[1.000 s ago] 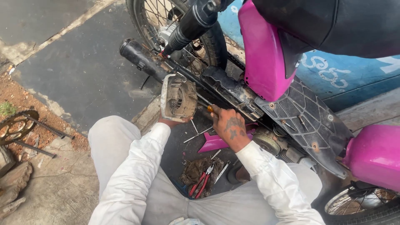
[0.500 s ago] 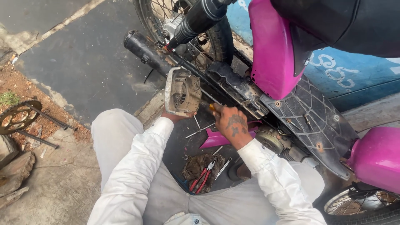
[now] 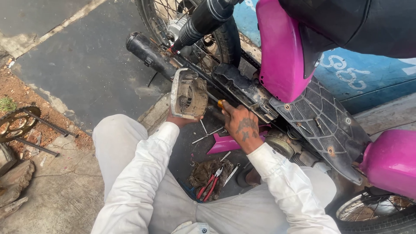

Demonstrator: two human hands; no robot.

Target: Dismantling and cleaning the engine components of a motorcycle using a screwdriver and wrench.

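Your left hand [image 3: 182,120] grips the lower edge of a grimy metal engine cover [image 3: 189,94], holding it upright with its hollow inner face turned toward you, just clear of the motorcycle's side, so as far as the view shows the cover is already off the engine and rests only in your grasp. Your right hand [image 3: 241,125] is clenched around a tool with an orange handle [image 3: 220,104], most likely a screwdriver, its tip hidden behind the cover and aimed at the dark frame beside the pink side panel [image 3: 281,52]. The exposed round engine part [image 3: 281,145] sits just beyond your right wrist, uncovered. On the ground between your knees lie red-handled pliers [image 3: 208,185] on a dirty rag [image 3: 207,172], with a loose pink fairing piece [image 3: 227,143] and a few slim metal tools [image 3: 207,135] near them, which suggests the stripping-down is well advanced while nothing looks refitted yet. The exhaust pipe [image 3: 149,54] and rear wheel [image 3: 190,26] stay mounted above your left hand. Off to your left a chain sprocket [image 3: 17,123] lies on the dirt with two rods beside it, well apart from your work. Whether any fastener remains under the tool tip cannot be told from here
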